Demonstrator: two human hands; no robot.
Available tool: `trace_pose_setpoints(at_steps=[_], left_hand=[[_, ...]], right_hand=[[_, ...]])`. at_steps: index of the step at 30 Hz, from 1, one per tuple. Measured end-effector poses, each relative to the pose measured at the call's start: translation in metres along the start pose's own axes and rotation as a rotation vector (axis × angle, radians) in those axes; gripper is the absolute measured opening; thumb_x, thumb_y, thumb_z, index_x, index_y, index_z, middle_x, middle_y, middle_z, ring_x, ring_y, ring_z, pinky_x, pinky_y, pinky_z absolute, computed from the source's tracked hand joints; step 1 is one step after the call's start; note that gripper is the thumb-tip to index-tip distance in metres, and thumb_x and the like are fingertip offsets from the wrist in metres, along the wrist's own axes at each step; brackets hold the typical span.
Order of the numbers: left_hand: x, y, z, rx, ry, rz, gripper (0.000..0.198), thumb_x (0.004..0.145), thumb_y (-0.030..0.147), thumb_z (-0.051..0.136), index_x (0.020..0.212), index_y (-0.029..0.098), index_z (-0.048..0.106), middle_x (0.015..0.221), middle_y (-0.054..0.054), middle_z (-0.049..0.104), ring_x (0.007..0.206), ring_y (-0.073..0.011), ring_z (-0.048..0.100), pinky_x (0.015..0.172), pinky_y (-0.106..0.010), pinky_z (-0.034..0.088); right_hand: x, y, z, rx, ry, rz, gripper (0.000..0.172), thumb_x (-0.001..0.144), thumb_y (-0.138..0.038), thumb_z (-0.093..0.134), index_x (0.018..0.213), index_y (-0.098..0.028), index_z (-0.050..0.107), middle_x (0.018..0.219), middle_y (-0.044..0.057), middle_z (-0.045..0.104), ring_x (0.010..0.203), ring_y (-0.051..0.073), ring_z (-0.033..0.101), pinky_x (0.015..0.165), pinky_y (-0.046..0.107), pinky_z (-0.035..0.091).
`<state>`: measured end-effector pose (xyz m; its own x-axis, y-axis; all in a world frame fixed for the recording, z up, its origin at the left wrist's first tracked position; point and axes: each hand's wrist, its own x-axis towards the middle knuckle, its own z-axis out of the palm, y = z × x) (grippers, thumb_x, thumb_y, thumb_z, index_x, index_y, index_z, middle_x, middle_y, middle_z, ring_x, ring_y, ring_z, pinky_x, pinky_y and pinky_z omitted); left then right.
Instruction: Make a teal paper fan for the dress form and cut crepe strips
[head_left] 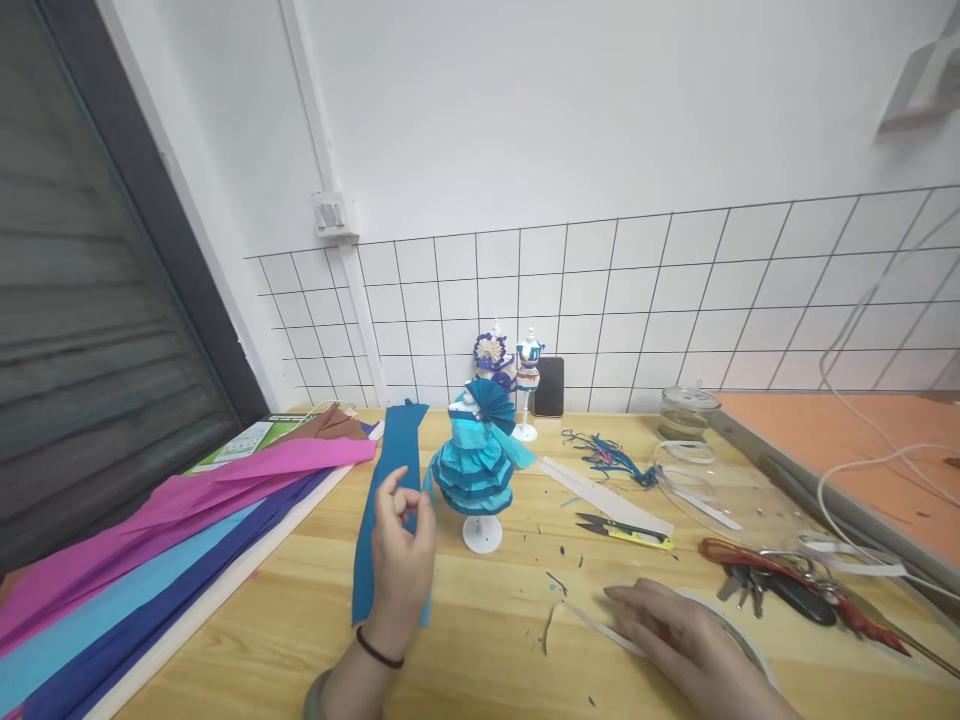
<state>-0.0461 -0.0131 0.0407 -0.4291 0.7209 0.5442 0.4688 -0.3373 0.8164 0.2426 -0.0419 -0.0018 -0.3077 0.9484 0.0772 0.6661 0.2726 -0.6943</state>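
Have blue dress (472, 475) upright on white stand (482, 536) at mid-table (277, 630), curl left hand (401, 565) by light-blue strip (429, 486), finger grip unclear, and lay right hand (694, 640), fingers extended, slightly apart, over white tape (600, 630), apparently preparing trim, likely needing a pinch on its loose end.

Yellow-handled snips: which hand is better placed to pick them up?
Probably the person's right hand: its fingertips point toward that side and lie nearer the snips. The left hand is farther off, by the blue-dressed figure.
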Motion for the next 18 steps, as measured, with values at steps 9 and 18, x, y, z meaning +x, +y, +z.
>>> trace_pose_setpoints(at_steps=[9,18], left_hand=[[-0.017,-0.031,0.039,-0.247,-0.415,-0.544,0.034,0.057,0.034,0.067,0.081,0.014,0.052,0.048,0.008,0.048,0.033,-0.0083,0.044,0.034,-0.021,0.036],[-0.007,-0.041,0.067,-0.066,-0.404,-0.489,0.028,0.063,0.040,0.063,0.053,0.018,0.051,0.033,0.004,0.046,0.025,-0.0117,0.041,0.029,-0.022,0.028]], right_hand=[[0.000,0.002,-0.002,-0.024,0.051,-0.001,0.033,0.082,-0.043,0.047,0.102,-0.025,0.067,0.103,0.006,0.068,0.100,0.025,0.060,0.080,0.028,0.049],[-0.002,-0.003,-0.003,-0.003,0.027,-0.026,0.032,0.085,-0.041,0.044,0.099,-0.025,0.067,0.098,0.005,0.069,0.093,0.022,0.062,0.080,0.027,0.048]])
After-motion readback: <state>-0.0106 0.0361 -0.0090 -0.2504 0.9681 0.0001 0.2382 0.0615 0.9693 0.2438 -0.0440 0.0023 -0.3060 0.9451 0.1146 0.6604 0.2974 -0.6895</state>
